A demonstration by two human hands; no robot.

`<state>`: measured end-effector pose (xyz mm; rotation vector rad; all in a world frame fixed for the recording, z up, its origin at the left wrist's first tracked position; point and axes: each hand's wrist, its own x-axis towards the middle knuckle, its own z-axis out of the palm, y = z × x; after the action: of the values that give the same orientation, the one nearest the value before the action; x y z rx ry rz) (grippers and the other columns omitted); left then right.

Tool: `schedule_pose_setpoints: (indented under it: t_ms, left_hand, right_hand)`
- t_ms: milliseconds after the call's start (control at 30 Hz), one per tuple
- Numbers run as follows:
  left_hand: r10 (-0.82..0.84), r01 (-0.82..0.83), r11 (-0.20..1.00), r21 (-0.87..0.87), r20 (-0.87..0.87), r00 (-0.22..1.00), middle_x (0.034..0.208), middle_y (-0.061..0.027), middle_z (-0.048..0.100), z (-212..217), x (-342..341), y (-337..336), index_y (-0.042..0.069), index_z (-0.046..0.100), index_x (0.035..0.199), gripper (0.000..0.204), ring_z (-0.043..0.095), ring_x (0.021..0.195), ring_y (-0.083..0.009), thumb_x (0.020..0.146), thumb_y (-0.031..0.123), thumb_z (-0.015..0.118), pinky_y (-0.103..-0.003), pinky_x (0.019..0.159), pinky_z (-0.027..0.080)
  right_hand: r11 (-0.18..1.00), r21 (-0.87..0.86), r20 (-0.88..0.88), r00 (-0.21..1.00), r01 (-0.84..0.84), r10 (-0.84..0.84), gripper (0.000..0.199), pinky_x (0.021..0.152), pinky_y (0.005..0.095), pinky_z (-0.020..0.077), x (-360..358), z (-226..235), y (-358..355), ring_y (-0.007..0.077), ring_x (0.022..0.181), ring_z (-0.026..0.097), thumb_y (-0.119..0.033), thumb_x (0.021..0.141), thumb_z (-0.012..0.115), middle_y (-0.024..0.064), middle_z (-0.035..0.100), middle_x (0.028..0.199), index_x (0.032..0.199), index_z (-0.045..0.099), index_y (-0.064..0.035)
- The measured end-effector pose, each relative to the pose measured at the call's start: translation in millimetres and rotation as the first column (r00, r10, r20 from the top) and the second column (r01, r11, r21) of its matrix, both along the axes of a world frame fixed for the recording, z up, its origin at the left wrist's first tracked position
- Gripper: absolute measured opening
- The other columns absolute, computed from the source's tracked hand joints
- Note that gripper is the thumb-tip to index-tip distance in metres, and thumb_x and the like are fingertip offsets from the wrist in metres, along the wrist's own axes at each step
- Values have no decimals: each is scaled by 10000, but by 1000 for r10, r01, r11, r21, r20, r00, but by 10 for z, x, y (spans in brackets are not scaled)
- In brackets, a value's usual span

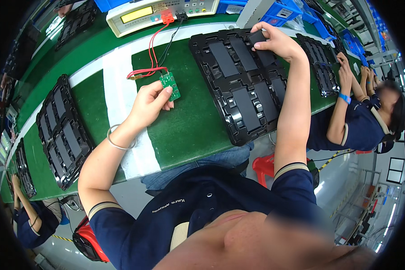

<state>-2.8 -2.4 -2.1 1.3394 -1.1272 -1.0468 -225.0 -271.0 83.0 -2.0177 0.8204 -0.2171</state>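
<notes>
Along the green tabletop (189,126), far L, a co-worker's arms (28,209) reach toward a slim black tray at the edge. Next, btwn them & you, a left-side tray (58,128) sits w/ dark flat blocks in its slots. Your L hand (150,102), just R of a white strip (118,85), pinches a green circuit board (170,84) w/ thumb on top, red wires (148,70) at the board's upper edge. Behind it stands a white tester (137,17) w/ a lit yellow display, red & black leads plugged in. To the R lies the big black tray (245,80), also w/ dark blocks; over its far edge your R hand (279,42) grips a small dark block (257,39) btwn thumb & fingers, can't tell if clear of the tray. Far R, a co-worker w/ a blue wristband (345,98) reaches toward another tray (321,64).
</notes>
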Motion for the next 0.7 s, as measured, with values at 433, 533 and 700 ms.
schedule_pose_setpoints:
  t_ms: [433,533,700]
  left_hand:
    - [44,-47,999,-26,-93,995,632,-9,553,-40,17,21,25,523,814,207,517,551,-55,885,211,467,-190,527,430]
    - [50,-52,999,-16,-111,993,649,-4,550,-11,26,36,26,524,851,199,525,570,-56,889,211,462,-192,532,438]
    - [35,-39,999,-33,-106,994,650,-3,546,2,17,48,13,543,972,221,533,579,-62,886,201,464,-198,532,444]
  right_hand:
    - [742,516,417,882,-427,218,439,674,219,394,908,-221,1252,85,719,483,-56,764,594,35,525,802,1162,411,-29]
    - [751,561,345,923,-348,171,406,696,220,405,956,-351,1330,90,759,495,-25,761,591,43,513,834,1126,411,-35]
    - [759,571,358,927,-313,113,397,757,239,417,1003,-420,1378,108,814,510,11,750,581,62,513,892,1105,414,-51]
